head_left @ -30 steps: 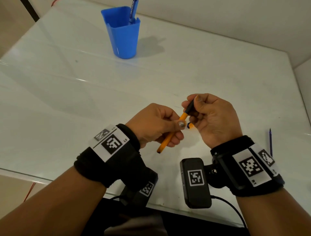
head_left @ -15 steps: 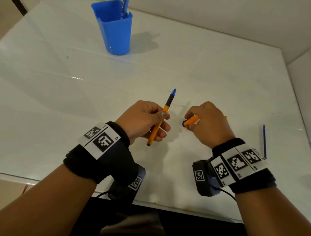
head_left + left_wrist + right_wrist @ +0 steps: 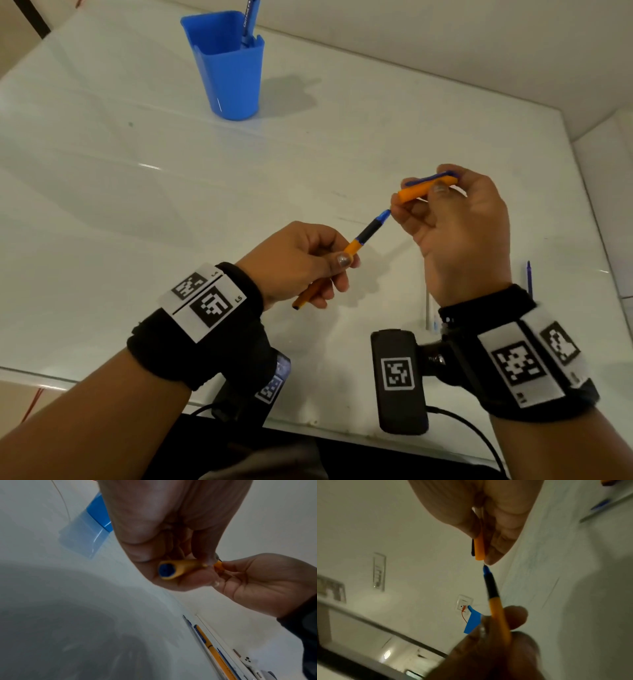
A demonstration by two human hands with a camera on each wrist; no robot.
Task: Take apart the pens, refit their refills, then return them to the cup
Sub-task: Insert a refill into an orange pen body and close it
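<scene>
while the left hand (image 3: 301, 263) grips the orange pen (image 3: 356, 246) at centre, the right hand (image 3: 455, 233) at 2 o'clock pinches its cap (image 3: 424, 188); cup (image 3: 229, 68) at 11 on the counter (image 3: 102, 205). left wrist: pen's blue end faces the lens. right wrist, blurry: cap seemingly just off the tip.

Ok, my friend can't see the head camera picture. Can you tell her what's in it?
Two hands work above a white table: the left hand holds an orange pen with its blue tip bare, and the right hand holds the cap. A blue cup with one pen stands farther back.
</scene>
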